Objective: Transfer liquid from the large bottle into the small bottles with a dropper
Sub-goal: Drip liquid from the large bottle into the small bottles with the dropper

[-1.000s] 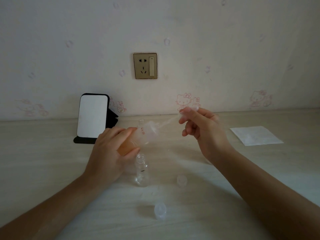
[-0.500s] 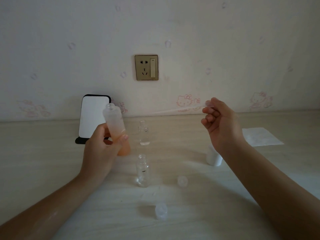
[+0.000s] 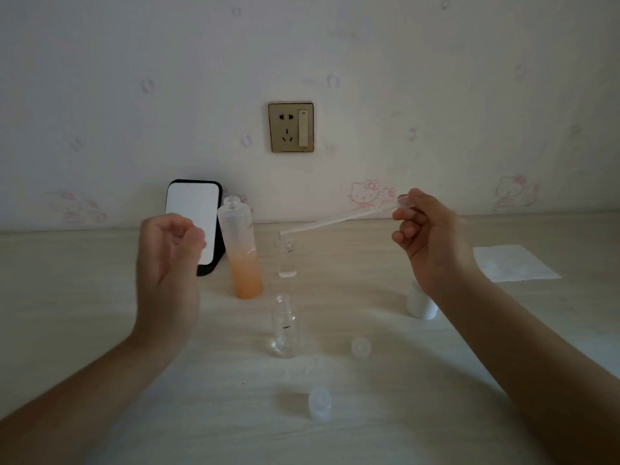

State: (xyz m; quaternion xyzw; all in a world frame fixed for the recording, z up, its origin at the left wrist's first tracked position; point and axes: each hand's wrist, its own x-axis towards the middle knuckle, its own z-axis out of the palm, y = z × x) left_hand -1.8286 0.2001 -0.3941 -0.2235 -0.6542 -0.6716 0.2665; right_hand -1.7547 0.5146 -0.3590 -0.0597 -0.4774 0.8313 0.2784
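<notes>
Lg bottle (image 3: 240, 253) upright, uncapped, orange liquid, near sm bottle (image 3: 285, 327), far sm bottle (image 3: 286, 258) under dropper (image 3: 339, 220) tip.

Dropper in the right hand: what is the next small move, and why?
Probably tip the clear plastic dropper down into the far small clear bottle: the right hand holds its tip seemingly just above that open neck, not yet inside.

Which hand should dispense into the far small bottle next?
Right. The right hand pinches the dropper, whose tip hovers just above the far small bottle; the left hand holds nothing.
</notes>
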